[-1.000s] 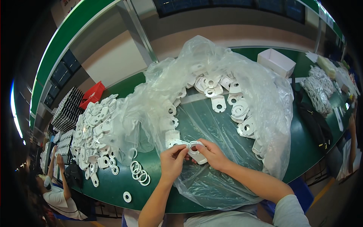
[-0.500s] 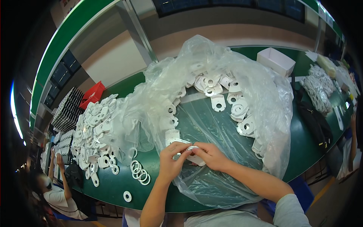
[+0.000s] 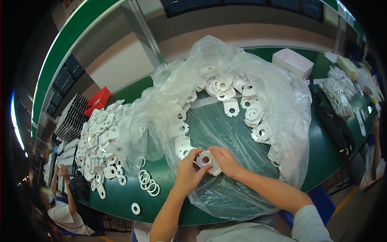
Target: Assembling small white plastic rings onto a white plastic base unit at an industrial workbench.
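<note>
Above the plastic sheet, both my hands hold a white flat part with a round hole (image 3: 215,167). A ring-shaped piece sits around its hole, facing up. My left hand (image 3: 188,172) pinches the ring side between thumb and fingers. My right hand (image 3: 225,162) grips the far right edge, its fingertips partly hidden. Just beyond my left hand lie similar white plates (image 3: 183,142). More white plates with round holes (image 3: 231,107) form an arc on the sheet. Several loose white rings (image 3: 149,186) lie left of my left forearm, and a single flat ring (image 3: 136,208) is nearer the table edge.
A crumpled clear plastic bag (image 3: 290,121) curves around the work spot. At left is a heap of white parts (image 3: 96,137), with a red bin (image 3: 97,101) and stacked dark trays (image 3: 70,117) behind. A white box (image 3: 293,63) stands far right. Another person (image 3: 66,213) sits at left.
The part between my hands has turned from nearly edge-on to show its round hole and ring. My left hand has shifted slightly right and my fingers have spread around it.
</note>
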The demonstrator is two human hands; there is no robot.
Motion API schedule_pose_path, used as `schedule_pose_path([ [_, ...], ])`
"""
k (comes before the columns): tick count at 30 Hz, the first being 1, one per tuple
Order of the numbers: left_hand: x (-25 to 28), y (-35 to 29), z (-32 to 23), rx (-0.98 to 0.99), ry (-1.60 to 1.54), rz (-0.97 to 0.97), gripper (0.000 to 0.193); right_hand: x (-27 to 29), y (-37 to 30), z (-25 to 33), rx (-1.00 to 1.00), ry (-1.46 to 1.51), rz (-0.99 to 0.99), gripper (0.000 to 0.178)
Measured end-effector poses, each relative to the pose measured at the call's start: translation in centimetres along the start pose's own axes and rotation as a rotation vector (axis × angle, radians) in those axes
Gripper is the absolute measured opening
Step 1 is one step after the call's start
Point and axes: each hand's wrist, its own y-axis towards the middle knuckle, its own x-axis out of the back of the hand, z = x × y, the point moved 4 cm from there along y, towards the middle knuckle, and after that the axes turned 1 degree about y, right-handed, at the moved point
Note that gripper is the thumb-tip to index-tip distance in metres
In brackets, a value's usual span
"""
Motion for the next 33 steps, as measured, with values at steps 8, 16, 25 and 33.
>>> schedule_pose_path([
  [8,7.9,-2.2,2.4,0.119,-0.021,-0.147,0.021,-0.2,-0.6,-0.1,-0.079,0.105,0.172,0.034],
  [16,35.6,-8.8,9.7,0.412,0.413,-0.867,0.028,-1.6,-1.0,0.8,-0.045,-0.06,0.249,0.036],
  [25,14.8,-3.4,2.9,0.16,0.435,-0.273,0.02,-0.6,0.0,0.6,-0.156,-0.042,0.092,0.016],
  [33,3.2,-11.3,-0.5,-0.162,0.475,0.045,0.037,-4.8,1.5,3.4,0.392,-1.024,0.019,0.036],
])
